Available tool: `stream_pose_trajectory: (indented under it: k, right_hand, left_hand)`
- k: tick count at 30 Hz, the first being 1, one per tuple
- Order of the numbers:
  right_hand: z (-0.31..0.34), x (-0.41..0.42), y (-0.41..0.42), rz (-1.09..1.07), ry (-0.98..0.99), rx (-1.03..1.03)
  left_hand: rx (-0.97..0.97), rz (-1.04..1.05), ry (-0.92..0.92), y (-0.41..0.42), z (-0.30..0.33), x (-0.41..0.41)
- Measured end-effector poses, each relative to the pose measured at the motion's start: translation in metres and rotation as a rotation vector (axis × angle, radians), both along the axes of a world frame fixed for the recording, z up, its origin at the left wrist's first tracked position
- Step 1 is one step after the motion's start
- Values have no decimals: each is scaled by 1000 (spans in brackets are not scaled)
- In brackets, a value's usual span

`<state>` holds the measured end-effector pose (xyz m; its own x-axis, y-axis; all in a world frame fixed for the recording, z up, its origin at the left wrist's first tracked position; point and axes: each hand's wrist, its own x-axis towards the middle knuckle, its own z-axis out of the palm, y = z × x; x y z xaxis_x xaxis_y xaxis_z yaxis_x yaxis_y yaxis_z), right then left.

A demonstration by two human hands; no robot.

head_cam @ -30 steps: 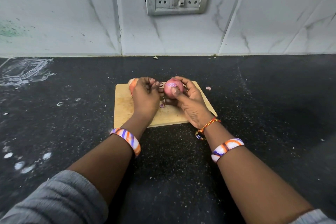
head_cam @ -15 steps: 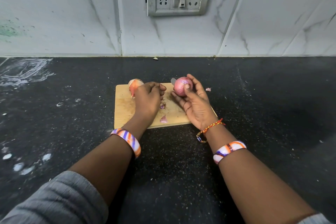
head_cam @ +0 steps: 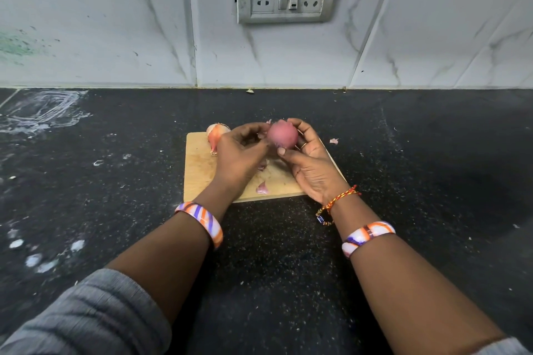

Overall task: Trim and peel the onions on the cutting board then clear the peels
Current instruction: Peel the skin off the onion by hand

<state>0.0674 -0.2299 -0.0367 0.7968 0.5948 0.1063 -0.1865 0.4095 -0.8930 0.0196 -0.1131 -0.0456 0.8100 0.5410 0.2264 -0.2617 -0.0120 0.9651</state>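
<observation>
A right hand (head_cam: 313, 170) grips a red onion (head_cam: 282, 134) above a cutting board (head_cam: 199, 170); the left hand (head_cam: 240, 157) pinches its skin, fingers curled, beside a second onion (head_cam: 215, 135).

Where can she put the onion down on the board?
The board's near-left part, below the other onion, looks bare. The middle is crowded: both hands and a peel. The dark counter right of the board has room too.

Even, soft indoor light, faint shadows on the dark counter (head_cam: 403, 153), wide-angle bending at the edges.
</observation>
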Motion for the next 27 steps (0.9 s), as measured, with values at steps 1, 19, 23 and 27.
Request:
stream_pose_trajectory:
  k: [1, 19, 23, 27]
  right_hand:
    - [-1, 1, 0, -6, 2, -2]
    - [-3, 2, 1, -20, -17, -90]
    - [-2, 2, 1, -9, -22, -109]
    - [0, 0, -1, 41, 9, -41]
  left_hand:
    - [1, 5, 3, 0, 0, 0]
    - [249, 169, 62, -2, 0, 0]
    - [275, 211, 98, -2, 1, 0]
    - [265, 267, 129, -3, 4, -1]
